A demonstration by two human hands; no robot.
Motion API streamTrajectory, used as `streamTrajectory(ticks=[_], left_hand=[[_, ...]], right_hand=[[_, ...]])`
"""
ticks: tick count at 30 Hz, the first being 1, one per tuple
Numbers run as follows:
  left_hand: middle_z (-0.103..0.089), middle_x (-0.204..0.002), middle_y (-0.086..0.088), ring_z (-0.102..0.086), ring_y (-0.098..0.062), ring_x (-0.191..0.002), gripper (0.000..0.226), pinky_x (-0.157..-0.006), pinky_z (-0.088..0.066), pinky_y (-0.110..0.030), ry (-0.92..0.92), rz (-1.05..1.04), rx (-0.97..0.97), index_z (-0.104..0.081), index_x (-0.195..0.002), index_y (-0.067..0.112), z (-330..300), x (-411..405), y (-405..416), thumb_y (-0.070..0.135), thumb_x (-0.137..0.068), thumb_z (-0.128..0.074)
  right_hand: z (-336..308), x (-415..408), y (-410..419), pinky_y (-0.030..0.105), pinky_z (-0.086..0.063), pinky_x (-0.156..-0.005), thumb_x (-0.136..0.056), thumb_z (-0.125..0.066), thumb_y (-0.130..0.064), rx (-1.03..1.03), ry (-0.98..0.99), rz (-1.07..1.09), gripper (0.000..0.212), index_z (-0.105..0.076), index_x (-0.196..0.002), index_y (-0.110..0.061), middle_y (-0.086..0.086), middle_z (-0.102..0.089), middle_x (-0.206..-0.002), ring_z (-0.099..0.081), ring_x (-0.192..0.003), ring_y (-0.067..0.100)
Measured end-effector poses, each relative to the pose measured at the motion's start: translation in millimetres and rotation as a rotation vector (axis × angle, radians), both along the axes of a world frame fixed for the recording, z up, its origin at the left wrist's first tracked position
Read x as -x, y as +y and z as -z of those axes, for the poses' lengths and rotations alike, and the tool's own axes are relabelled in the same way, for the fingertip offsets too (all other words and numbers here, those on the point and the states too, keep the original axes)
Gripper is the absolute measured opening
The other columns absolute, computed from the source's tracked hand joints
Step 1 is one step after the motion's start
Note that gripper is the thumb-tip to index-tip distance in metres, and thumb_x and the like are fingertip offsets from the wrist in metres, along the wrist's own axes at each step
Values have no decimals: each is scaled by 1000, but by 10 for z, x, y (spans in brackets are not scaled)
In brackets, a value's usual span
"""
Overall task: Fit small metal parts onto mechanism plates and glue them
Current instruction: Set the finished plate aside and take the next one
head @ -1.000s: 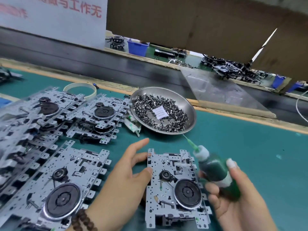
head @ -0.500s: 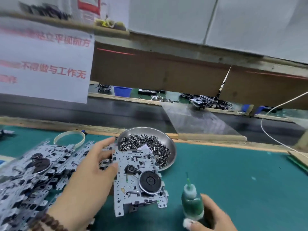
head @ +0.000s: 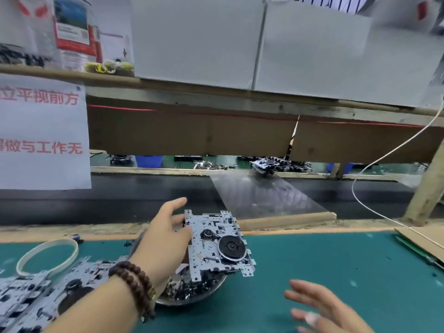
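My left hand (head: pixel 165 239) grips a silver mechanism plate (head: pixel 216 243) by its left edge and holds it in the air, above the metal dish (head: pixel 192 296) of small dark metal parts. The plate carries a black round wheel and a smaller black hub. My right hand (head: pixel 319 308) hovers over the green mat at the lower right, blurred, fingers spread, holding nothing. The glue bottle is out of view. More mechanism plates (head: pixel 36 296) lie stacked at the lower left.
A pale tape ring (head: pixel 48 255) lies on the green mat (head: pixel 336 265) at the left. Beyond the wooden edge runs a dark conveyor belt (head: pixel 120 200) with a clear plastic sheet (head: pixel 264 195). A white cable (head: pixel 374 207) hangs at the right, cardboard (head: pixel 422 239) beside it.
My left hand has lifted the plate off the mat and carried it forward above the dish. My right hand let go of the green glue bottle, now out of view. The camera tilted up.
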State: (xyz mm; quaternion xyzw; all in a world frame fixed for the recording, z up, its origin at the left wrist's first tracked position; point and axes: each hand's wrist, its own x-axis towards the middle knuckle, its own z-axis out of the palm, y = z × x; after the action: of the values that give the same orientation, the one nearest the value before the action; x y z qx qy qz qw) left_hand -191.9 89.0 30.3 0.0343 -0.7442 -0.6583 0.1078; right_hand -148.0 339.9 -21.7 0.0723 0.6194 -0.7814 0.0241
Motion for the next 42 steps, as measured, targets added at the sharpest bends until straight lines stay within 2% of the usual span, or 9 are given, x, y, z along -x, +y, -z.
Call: streamTrajectory(ticks=[4, 8, 14, 18, 24, 27, 30, 33, 42], left_hand=[[-50, -132, -6, -47, -4, -62, 53, -49, -43, -12, -53, 78, 12, -38, -135, 26, 18, 331, 347, -2, -91, -47], [-44, -138, -4, -49, -1, -53, 51, -35, -36, -10, -81, 114, 91, -34, -138, 23, 30, 619, 535, 1, -93, -44], [-11, -151, -3, -48, -1, -81, 55, -68, -35, -5, -113, 203, 483, -11, -146, 21, 81, 935, 682, 24, -98, -37], [-36, -136, -7, -59, -19, -90, 49, -79, -50, -28, -186, 176, 577, -26, -139, 20, 286, 1096, 795, 21, -94, -44], [-57, -120, -18, -63, -33, -99, 40, -88, -52, -41, -299, 160, 246, -48, -127, 3, 423, 1541, 935, 1, -88, -47], [-52, -123, -8, -60, -26, -97, 51, -88, -52, -37, -228, 202, 113, -39, -137, 9, 329, 1642, 922, -4, -88, -46], [-33, -145, -8, -52, -19, -101, 60, -84, -49, -31, -206, 234, -43, -26, -144, 16, 259, 1645, 829, -5, -91, -43], [-25, -151, -10, -44, -19, -120, 61, -91, -48, -33, -239, 270, -54, -20, -146, 11, 317, 1599, 817, -4, -91, -43], [-42, -139, -8, -53, -19, -106, 49, -74, -52, -29, -188, 241, 69, -32, -140, 9, 255, 1278, 827, 0, -93, -42]], right_hand=[[-327, 276, -180, 34, -54, -51, -91, -53, -24, 29, -157, -210, 21, -65, -100, -9, 9, -71, -97, -71, -72, 24], [-365, 639, -264, 20, -49, -42, -92, -53, -16, 52, -109, -205, 16, -62, -97, -4, 8, -58, -88, -65, -56, 9], [-229, 1160, -243, 12, -46, -40, -93, -52, -9, 71, -131, -61, 13, -57, -84, -1, 8, -56, -73, -58, -45, 3], [-171, 1538, -195, 13, -37, -34, -94, -53, -10, -81, -189, 43, 13, -54, -83, -3, 5, -49, -65, -46, -56, 10], [-155, 1941, -274, 12, -39, -36, -93, -54, -7, -149, -181, 121, 16, -56, -82, 4, 7, -51, -61, -49, -43, 8], [-257, 2017, -278, 22, -54, -72, -91, -55, -2, -22, -129, 170, 47, -36, -130, 14, 21, -62, -105, -62, -76, 16], [-308, 2028, -295, 37, -46, -98, -90, -55, -4, -147, -92, 171, 56, -30, -138, 9, 24, -49, -131, -59, -108, 29], [-266, 1996, -325, 37, -44, -99, -91, -53, -3, -238, -131, 99, 52, -33, -138, 7, 20, -56, -118, -54, -115, 32], [-285, 1657, -390, 33, -50, -89, -92, -50, 0, -280, -77, -30, 32, -49, -124, 4, 14, -56, -102, -57, -101, 24]])
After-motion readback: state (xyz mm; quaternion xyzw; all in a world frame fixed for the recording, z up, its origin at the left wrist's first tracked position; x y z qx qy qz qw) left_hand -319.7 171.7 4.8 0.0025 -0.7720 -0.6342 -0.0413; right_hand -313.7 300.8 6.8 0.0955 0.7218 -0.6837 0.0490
